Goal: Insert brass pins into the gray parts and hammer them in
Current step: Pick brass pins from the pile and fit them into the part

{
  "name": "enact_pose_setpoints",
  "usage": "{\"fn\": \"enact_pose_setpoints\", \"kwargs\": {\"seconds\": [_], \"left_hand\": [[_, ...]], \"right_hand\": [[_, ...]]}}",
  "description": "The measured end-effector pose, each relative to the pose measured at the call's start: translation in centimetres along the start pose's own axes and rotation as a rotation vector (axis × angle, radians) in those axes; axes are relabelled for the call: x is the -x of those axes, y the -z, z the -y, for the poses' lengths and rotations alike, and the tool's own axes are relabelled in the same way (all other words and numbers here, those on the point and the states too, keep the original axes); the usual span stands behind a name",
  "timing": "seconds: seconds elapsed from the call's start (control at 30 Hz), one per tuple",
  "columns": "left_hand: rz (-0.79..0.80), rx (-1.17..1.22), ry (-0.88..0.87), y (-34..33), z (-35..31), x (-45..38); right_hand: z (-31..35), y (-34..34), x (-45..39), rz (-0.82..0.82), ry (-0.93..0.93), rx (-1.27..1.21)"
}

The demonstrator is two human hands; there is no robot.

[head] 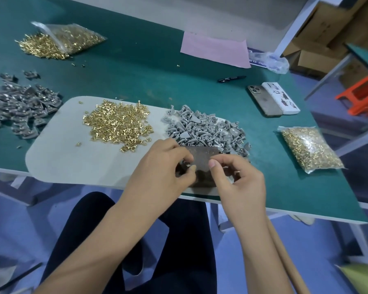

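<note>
While both hands are held close together over the dark block [202, 154] at the near edge of the white mat [51, 158], a small pale piece, seemingly a gray part with a pin at it, is pinched between the curled thumb and fingertips of the left hand [164, 164]; its exact form is too small and too hidden to be made out. Something thin is apparently pinched by the right hand [236, 177], whose thumb is raised and whose fingers are curled inward, though what is held cannot be told. A wooden handle [285, 251] is seen beneath the right forearm, presumably that of the hammer, but its head is hidden. Most risk is judged to lie in the seating of the pin: if it is set tilted in the hole, it could be bent or the part cracked once struck. A slip is also possible, since the piece is gripped only at the fingertips, and a dropped pin would easily be lost among the loose brass pins [117, 124] or the heap of gray parts [204, 128] just beyond the block. Because the work is done right at the table's [157, 71] near edge, anything released could fall to the floor. Fingers kept beside the part could be caught when hammering is begun.
</note>
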State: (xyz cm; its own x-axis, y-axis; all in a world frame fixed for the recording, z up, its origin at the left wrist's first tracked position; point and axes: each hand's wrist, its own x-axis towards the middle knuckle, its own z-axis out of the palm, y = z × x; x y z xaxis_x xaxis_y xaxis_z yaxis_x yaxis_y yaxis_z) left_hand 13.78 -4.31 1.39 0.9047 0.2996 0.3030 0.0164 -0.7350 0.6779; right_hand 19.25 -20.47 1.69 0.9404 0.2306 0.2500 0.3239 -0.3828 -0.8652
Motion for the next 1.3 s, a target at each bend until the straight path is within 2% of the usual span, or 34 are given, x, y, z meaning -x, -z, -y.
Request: {"fn": "enact_pose_setpoints", "kwargs": {"seconds": [0.17,0.4,0.8,0.9,1.0,1.13,1.23,1.3], "left_hand": [[0.126,0.064,0.006,1.2,1.0,0.5],[0.038,0.114,0.058,1.6,1.9,0.7],[0.051,0.124,0.094,2.1,1.6,0.1],[0.053,0.130,0.093,2.1,1.6,0.1],[0.051,0.140,0.110,2.2,1.6,0.0],[0.058,0.132,0.121,2.2,1.7,-0.1],[0.059,0.143,0.116,2.3,1.7,-0.1],[0.053,0.159,0.112,2.3,1.7,-0.2]], "right_hand": [[0.0,0.1,-0.2,0.024,0.010,0.001],[0.6,-0.6,-1.3,0.130,0.165,0.052],[0.9,-1.6,-1.7,0.268,0.144,0.106],[2.1,-1.5,-1.7,0.294,0.247,0.295],[3.8,-1.6,-2.1,0.294,0.411,0.680],[4.8,-1.8,-2.5,0.331,0.545,0.802],[4.6,-1.5,-3.4,0.460,0.425,0.722],[4.2,-1.2,-3.6,0.479,0.365,0.608]]}}
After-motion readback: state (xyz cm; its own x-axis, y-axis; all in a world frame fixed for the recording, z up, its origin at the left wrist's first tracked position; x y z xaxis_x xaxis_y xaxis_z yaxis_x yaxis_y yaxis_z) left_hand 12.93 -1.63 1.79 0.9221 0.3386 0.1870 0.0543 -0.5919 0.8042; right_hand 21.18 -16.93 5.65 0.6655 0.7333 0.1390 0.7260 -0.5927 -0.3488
